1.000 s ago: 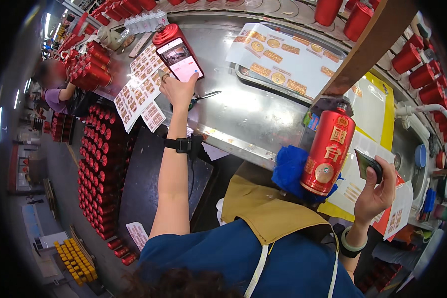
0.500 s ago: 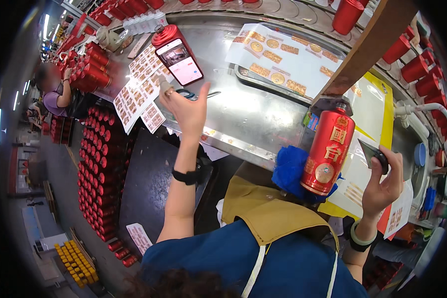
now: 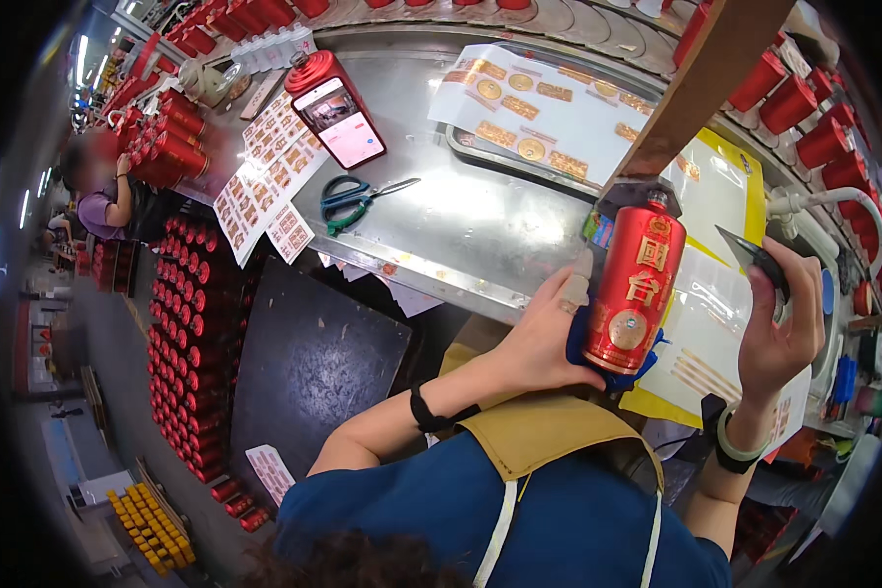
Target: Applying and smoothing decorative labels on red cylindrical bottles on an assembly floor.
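A red bottle (image 3: pixel 637 284) with gold characters and a round gold emblem lies tilted on a blue cloth (image 3: pixel 649 367) in front of me. My left hand (image 3: pixel 544 338) cups its lower left side, thumb by the base; pale covers wrap a fingertip. Most of the cloth is hidden behind bottle and hand. To the bottle's right, my right hand (image 3: pixel 784 323) pinches a small black tool with a pointed, triangular blade (image 3: pixel 740 247), apart from the bottle. Green-handled scissors (image 3: pixel 348 204) lie on the metal table (image 3: pixel 441 235), left of the bottle.
A phone (image 3: pixel 340 122) leans on another red bottle (image 3: pixel 314 67) beside gold sticker sheets (image 3: pixel 255 186). A tray (image 3: pixel 465 147) holds a further sheet. A brown post (image 3: pixel 701 93) rises behind the bottle. Red bottles stand stacked at left (image 3: pixel 191 343); a person (image 3: pixel 108 196) works beyond.
My left hand has come from above the scissors, rightward and nearer, to the red bottle. The scissors are now uncovered. My right hand still holds the bladed tool, slightly raised.
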### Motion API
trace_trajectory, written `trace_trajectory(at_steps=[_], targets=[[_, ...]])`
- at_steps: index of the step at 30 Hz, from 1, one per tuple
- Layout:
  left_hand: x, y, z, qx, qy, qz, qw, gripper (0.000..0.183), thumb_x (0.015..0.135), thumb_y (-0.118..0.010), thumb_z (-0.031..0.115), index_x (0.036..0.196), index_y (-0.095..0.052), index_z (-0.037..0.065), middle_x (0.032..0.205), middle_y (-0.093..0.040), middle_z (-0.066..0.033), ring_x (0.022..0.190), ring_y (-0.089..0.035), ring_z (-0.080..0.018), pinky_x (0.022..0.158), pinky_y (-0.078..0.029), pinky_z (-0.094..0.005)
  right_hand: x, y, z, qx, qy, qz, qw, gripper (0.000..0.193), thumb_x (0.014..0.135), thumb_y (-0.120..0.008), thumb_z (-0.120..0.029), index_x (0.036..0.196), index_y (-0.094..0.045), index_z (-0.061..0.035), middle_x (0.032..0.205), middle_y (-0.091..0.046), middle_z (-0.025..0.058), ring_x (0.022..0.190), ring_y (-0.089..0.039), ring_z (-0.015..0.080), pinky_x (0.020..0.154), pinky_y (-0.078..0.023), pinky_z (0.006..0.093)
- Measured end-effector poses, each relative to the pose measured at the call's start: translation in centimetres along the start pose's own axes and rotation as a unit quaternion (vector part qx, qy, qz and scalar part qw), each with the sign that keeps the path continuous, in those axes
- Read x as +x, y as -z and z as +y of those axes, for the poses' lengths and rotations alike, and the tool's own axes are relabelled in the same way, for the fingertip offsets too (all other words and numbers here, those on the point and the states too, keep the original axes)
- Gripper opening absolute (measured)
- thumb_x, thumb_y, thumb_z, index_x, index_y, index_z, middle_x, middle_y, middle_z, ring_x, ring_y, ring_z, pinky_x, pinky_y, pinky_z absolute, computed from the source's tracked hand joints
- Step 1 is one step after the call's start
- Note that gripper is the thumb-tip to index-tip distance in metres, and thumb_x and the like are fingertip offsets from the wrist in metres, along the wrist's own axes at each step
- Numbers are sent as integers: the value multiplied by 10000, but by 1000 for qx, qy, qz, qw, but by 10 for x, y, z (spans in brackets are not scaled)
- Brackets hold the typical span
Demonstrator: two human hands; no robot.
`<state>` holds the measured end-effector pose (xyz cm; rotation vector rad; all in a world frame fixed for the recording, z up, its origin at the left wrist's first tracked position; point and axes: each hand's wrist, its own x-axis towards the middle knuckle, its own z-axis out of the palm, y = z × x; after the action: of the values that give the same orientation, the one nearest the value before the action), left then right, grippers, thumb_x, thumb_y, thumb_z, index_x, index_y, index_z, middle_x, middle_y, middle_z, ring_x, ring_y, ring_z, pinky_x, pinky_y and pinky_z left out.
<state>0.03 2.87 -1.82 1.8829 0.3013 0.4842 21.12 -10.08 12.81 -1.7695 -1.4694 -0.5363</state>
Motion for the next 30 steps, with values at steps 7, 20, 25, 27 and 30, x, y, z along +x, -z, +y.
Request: trace_trajectory(at_steps=[7, 20, 25, 27, 30], targets=[[7, -14, 5, 78, -91, 73, 990, 783, 676, -937, 310, 1300, -572, 9, 1279, -625, -213, 1250, -553, -429, 1167, -339, -537, 2, 5, 5, -13, 3, 1, 1000, 262, 850, -776, 69, 1100, -701, 49, 979, -716, 133, 849, -637, 235, 782, -521, 315], [3, -18, 21, 23, -30, 112, 993, 845, 690, -944, 250, 1377, -534, -24, 1287, -619, -228, 1208, -578, -438, 1061, -454, -491, -44, -39, -16, 111, 144, -176, 968, 303, 703, -755, -54, 1000, -771, -112, 950, -716, 10, 729, -521, 207, 702, -480, 351], [0, -17, 22, 47, -24, 97, 994, 940, 685, -946, 264, 1434, -473, -50, 1358, -584, -253, 1268, -552, -438, 1085, -440, -495, -9, -58, 8, 62, 53, -159, 984, 320, 755, -782, -24, 1065, -705, -45, 933, -721, 82, 771, -582, 294, 749, -468, 418], [0, -16, 20, 46, -9, 93, 995, 964, 685, -945, 279, 1444, -456, -56, 1379, -571, -263, 1287, -540, -442, 1107, -424, -504, 6, -61, 28, -21, 80, -84, 993, 272, 777, -732, -12, 1043, -726, -68, 923, -720, 65, 800, -576, 270, 769, -437, 405], [-1, -11, 15, 96, -51, 72, 991, 1003, 688, -939, 313, 1466, -426, -59, 1350, -580, -260, 1290, -530, -454, 1152, -376, -528, -11, -60, 29, -46, 132, -96, 985, 266, 788, -706, -47, 1030, -760, -143, 944, -730, 0, 767, -544, 206, 796, -412, 365]])
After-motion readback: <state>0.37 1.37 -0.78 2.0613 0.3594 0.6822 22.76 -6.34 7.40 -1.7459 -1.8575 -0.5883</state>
